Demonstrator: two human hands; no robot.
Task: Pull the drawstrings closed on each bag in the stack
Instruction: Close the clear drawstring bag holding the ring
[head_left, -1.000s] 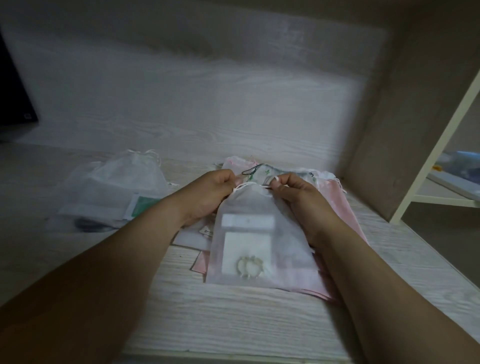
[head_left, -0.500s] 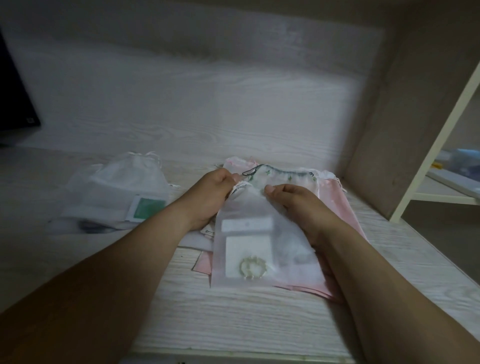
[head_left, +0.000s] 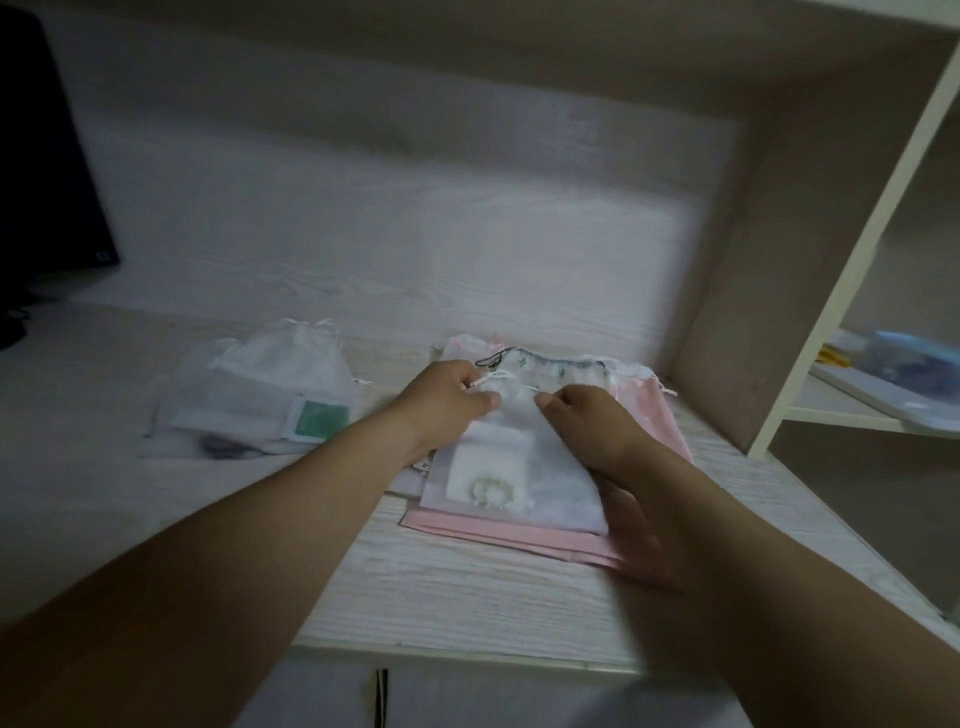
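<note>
Dim, soft light, brightest on the back wall (head_left: 415, 218); the forearms fall in shadow, motion blur smears the view, and the wide lens bends its edges.

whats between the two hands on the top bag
In the head view, the gathered mouth of the sheer white bag sits between the left hand and the right hand; both pinch it.

Two bare forearms (head_left: 270, 519), bare left grip (head_left: 441, 405), bare right grip (head_left: 589, 423)
</note>
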